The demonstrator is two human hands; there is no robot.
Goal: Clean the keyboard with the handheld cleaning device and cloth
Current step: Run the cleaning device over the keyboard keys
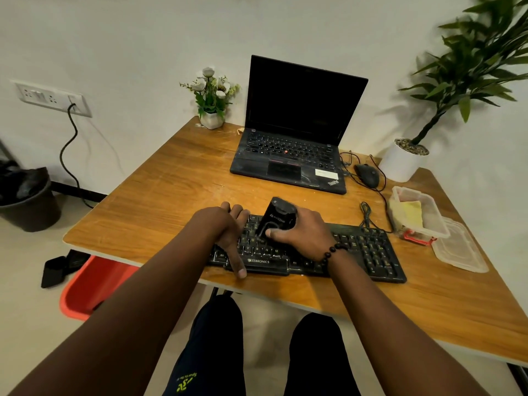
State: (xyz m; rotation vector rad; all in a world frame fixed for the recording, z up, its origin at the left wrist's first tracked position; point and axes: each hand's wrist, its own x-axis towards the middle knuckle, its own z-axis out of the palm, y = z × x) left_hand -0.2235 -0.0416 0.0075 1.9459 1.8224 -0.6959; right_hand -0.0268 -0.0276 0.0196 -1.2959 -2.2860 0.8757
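Observation:
A black keyboard (pixel 368 250) lies along the near edge of the wooden desk (pixel 177 178). My right hand (pixel 303 232) grips a black handheld cleaning device (pixel 278 217), which stands tilted on the keys in the keyboard's left-middle part. My left hand (pixel 225 230) holds the keyboard's left end, fingers over its far edge and thumb down at the front edge. A yellow cloth (pixel 411 212) lies inside a clear plastic box (pixel 428 221) to the right of the keyboard.
An open black laptop (pixel 294 150) stands behind the keyboard, a wired mouse (pixel 367 174) to its right. The box's lid (pixel 460 250) lies by the box. A small flower pot (pixel 211 118) and a large white planter (pixel 400 164) sit at the back corners. A dustbin (pixel 31 207) stands on the floor at left.

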